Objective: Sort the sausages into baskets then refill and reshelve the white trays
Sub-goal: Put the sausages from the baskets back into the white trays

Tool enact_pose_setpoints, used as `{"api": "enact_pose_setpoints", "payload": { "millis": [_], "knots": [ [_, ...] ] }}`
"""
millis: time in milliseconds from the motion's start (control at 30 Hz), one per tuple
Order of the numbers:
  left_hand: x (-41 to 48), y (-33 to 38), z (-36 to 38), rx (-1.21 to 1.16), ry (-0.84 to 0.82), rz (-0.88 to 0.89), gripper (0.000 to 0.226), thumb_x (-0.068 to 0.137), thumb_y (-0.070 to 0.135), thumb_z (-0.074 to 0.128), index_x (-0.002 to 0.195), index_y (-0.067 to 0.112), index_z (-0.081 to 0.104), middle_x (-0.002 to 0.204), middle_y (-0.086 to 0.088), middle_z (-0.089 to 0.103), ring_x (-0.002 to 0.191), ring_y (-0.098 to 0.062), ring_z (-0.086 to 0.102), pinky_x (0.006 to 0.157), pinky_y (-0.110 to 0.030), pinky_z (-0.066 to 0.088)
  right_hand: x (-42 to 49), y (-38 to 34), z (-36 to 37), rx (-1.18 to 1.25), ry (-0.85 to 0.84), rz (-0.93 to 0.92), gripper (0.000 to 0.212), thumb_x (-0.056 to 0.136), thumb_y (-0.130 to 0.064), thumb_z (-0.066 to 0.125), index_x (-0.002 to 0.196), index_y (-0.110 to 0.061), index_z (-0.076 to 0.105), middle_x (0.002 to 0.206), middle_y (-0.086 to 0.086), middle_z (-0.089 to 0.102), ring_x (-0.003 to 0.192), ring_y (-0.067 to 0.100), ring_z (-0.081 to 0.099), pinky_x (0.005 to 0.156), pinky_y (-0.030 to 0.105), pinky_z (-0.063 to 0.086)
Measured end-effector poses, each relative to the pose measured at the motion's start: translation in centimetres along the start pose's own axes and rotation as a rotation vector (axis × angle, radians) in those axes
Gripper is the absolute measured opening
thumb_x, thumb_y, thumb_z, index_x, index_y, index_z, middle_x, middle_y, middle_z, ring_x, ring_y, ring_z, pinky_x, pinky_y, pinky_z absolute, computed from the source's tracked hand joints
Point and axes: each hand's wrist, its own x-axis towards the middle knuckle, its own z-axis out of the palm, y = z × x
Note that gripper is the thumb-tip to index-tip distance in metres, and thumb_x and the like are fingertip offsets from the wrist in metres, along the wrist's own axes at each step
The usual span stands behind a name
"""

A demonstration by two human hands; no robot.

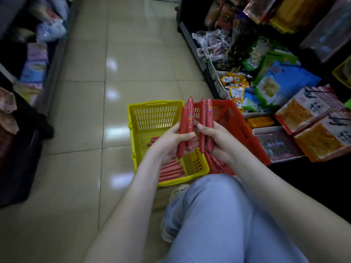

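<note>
left hand [171,143]: fingers and thumb curl round two red sausages [185,128], held upright above the yellow basket.
right hand [221,143]: grips two more sausages [206,120], upright, just beside the left pair at their 3 o'clock.
yellow basket [153,102]: on the floor [91,82]; loose sausages [171,170] lie in its near end, at 6 o'clock of the left hand.
red basket [241,128]: against the yellow basket's 3 o'clock side; further sausages [214,162] lie inside, below the right hand.
white tray [266,129]: on the low shelf at 3 o'clock of the red basket, holding dark packs.
</note>
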Motion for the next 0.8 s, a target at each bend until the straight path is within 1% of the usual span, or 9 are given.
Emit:
{"api": "enact_pose_setpoints", "payload": {
  "millis": [100,167,300,400,500,600,700,767,800],
  "knots": [
    [1.8,-0.4,-1.4,-0.003,0.023,-0.023,0.030,0.091,0.000,0.054,0.106,0.025,0.060,0.086,-0.005,0.073,0.078,-0.017,0.071,0.074,-0.034,0.053,3.1,1.0,-1.3,0.079,-0.030,0.046,0.047,0.087,-0.004,0.054,0.132,-0.003,0.045,0.131,0.020,0.056,0.112,0.030,0.060,0.067,0.038,0.059],
    [3.4,-0.8,-2.4,-0.010,0.056,-0.051,0.032,0.091,-0.002,0.054,0.113,0.021,0.059,0.089,-0.007,0.072,0.078,-0.019,0.070,0.072,-0.033,0.055,5.5,1.9,-2.3,0.083,-0.062,0.092,0.038,0.086,-0.004,0.054,0.123,-0.006,0.051,0.125,0.019,0.060,0.105,0.029,0.063,0.064,0.036,0.058],
    [8.3,-3.3,-5.8,-0.105,0.175,-0.121,0.040,0.090,-0.004,0.052,0.127,0.010,0.051,0.097,-0.016,0.069,0.082,-0.027,0.069,0.088,-0.047,0.050,11.5,4.4,-4.7,0.088,-0.079,0.203,0.028,0.089,0.000,0.051,0.115,-0.010,0.053,0.102,0.012,0.069,0.088,0.023,0.068,0.062,0.035,0.058],
    [12.5,-6.3,-9.6,-0.174,0.298,-0.189,0.038,0.091,-0.003,0.052,0.124,0.014,0.051,0.105,-0.018,0.068,0.088,-0.029,0.069,0.079,-0.042,0.054,16.5,7.3,-6.6,-0.043,-0.030,0.252,0.023,0.091,0.002,0.052,0.106,-0.014,0.056,0.086,0.004,0.068,0.069,0.012,0.064,0.058,0.027,0.056],
    [16.6,-9.8,-13.7,-0.137,0.499,-0.245,0.034,0.088,-0.006,0.053,0.115,0.016,0.051,0.094,-0.008,0.068,0.081,-0.023,0.066,0.069,-0.035,0.052,21.6,11.9,-8.7,-0.542,0.011,0.214,0.027,0.088,0.002,0.059,0.109,-0.015,0.057,0.088,0.004,0.058,0.066,0.008,0.054,0.056,0.015,0.044],
    [19.9,-13.4,-17.5,-0.004,0.684,-0.281,0.031,0.084,-0.007,0.060,0.098,0.019,0.051,0.083,-0.006,0.062,0.064,-0.016,0.063,0.052,-0.023,0.045,26.4,18.0,-11.2,-1.225,-0.071,0.110,0.054,0.087,0.001,0.057,0.137,-0.014,0.046,0.117,0.010,0.058,0.105,0.025,0.056,0.082,0.022,0.043],
    [22.2,-17.6,-20.7,0.173,0.768,-0.225,0.028,0.082,0.006,0.066,0.095,0.028,0.055,0.088,0.003,0.062,0.080,-0.018,0.066,0.067,-0.024,0.048,28.3,24.1,-13.7,-1.834,-0.360,0.070,0.066,0.092,-0.006,0.043,0.151,-0.025,0.020,0.144,0.007,0.040,0.129,0.030,0.038,0.101,0.038,0.033],
    [22.9,-19.8,-21.7,0.487,0.774,-0.226,0.028,0.090,0.019,0.063,0.115,0.029,0.055,0.103,0.006,0.063,0.095,-0.014,0.062,0.073,-0.024,0.046,28.2,27.3,-14.6,-1.965,-0.630,0.134,0.071,0.095,-0.007,0.036,0.152,-0.031,0.002,0.158,0.003,0.013,0.141,0.029,0.019,0.111,0.045,0.020],
    [23.1,-20.8,-22.1,0.719,0.785,-0.246,0.030,0.092,0.020,0.060,0.122,0.024,0.053,0.108,-0.001,0.064,0.100,-0.020,0.061,0.074,-0.028,0.045,28.1,28.6,-14.9,-1.969,-0.704,0.178,0.074,0.095,-0.005,0.033,0.152,-0.033,-0.005,0.161,0.001,0.000,0.145,0.028,0.008,0.115,0.048,0.013]
  ]
}}
